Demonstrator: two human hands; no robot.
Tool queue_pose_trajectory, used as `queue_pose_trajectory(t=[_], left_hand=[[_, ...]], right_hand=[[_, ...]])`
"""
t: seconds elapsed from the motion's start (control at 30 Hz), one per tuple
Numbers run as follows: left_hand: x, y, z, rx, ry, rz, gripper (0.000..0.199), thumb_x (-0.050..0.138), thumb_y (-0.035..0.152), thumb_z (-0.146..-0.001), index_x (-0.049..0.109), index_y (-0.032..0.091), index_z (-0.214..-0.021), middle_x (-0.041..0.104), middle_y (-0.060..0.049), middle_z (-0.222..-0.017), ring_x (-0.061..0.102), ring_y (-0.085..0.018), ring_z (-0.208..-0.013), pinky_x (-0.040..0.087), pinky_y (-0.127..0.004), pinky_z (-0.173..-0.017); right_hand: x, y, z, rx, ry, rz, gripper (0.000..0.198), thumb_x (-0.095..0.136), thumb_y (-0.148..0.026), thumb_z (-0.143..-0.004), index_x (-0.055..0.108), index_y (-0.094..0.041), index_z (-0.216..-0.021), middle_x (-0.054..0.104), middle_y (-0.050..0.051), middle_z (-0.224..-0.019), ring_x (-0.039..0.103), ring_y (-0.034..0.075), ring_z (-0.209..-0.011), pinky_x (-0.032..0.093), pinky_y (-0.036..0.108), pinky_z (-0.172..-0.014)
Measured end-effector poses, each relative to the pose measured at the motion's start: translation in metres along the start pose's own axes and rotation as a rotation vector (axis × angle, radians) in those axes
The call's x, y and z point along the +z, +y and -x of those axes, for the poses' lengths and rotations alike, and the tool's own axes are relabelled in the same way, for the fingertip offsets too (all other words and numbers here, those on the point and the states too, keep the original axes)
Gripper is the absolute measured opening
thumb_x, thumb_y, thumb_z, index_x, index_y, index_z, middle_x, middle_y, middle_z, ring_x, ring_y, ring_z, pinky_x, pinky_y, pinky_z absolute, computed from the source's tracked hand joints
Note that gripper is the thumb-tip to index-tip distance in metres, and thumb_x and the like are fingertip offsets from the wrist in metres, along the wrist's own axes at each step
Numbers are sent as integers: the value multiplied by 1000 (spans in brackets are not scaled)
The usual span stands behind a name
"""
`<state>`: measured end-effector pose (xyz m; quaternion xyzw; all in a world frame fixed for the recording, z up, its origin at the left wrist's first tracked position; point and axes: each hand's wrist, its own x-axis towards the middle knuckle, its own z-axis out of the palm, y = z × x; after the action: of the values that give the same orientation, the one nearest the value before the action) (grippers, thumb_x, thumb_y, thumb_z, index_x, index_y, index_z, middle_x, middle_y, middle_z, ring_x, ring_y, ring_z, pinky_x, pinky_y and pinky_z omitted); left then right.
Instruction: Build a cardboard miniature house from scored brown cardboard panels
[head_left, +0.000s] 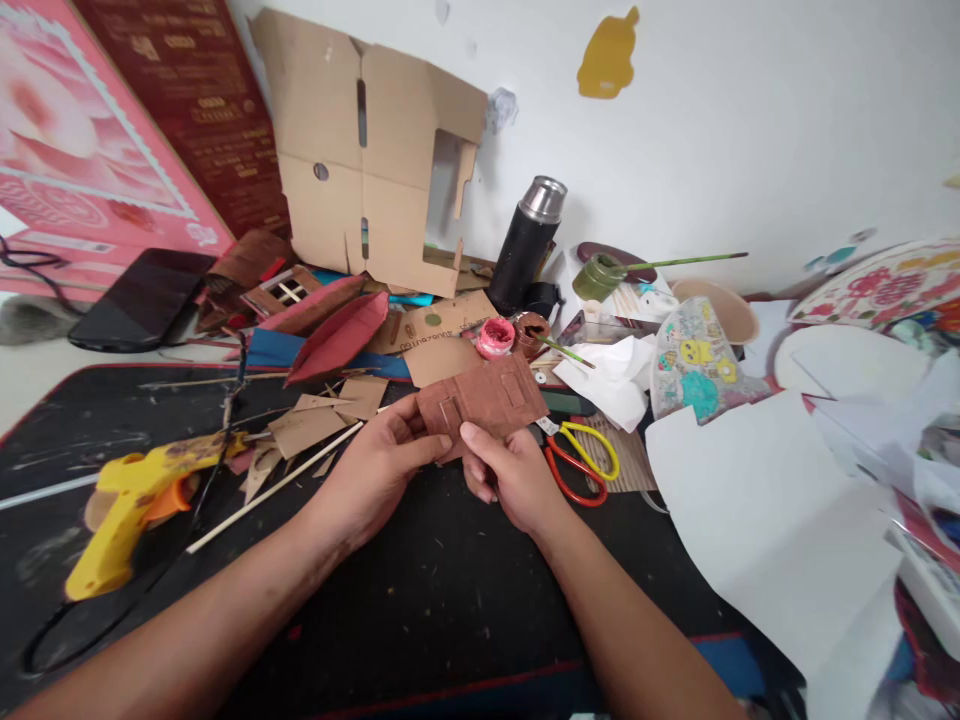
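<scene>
Over the black surface (480, 610), the left hand (382, 458) and right hand (516, 468) are pinching the brown card (484, 398) by its lower edge, fingers closed; light pressure is likely suiting it, far-side contact being hidden.

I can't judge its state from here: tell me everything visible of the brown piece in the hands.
The brown piece is thin, roughly rectangular and reddish-brown, and looks like painted cardboard. A small rectangular shape stands out toward each end. It is held above the black mat, slanting so its right end sits higher in the picture. The left hand grips its left end, the right hand its lower edge. Its back is hidden.
</scene>
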<state>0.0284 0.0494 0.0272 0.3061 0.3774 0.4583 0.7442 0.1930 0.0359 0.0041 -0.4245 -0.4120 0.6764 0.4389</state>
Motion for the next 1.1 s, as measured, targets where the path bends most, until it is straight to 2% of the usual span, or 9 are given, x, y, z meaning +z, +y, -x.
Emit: queue_pose_trajectory(t=[0.17,0.47,0.83,1.1], left_hand=[[-1,-2,-1,-12,-30,19,30,90,17,-66,79,16,-94,75,-4,-88,67,-19,-82,53,-30,-80],[-7,-4,-3,-25,-81,0,16,89,18,-70,77,16,-81,69,-2,-76,63,-17,-74,53,-32,-80],[-4,-5,-2,-7,-53,-25,20,90,22,-69,78,15,-84,72,-4,-80,64,-18,-77,52,-32,-82],[0,-2,0,6,-40,-27,21,91,23,-68,78,16,-83,73,-4,-81,65,-19,-76,53,-32,-80]], right_hand=[[1,-1,1,6,15,-19,55,77,-58,-90,48,-21,-62,44,-8,-49,39,5,-35,21,22,-37],[3,0,0,4,24,-64,48,77,-53,-90,49,-21,-67,42,-10,-47,37,5,-33,22,20,-36],[3,2,0,5,21,-93,41,77,-51,-91,54,-21,-74,43,-11,-48,36,5,-33,22,19,-35],[3,1,-1,-9,14,-56,50,75,-55,-91,51,-20,-64,44,-9,-49,39,6,-34,22,21,-36]])
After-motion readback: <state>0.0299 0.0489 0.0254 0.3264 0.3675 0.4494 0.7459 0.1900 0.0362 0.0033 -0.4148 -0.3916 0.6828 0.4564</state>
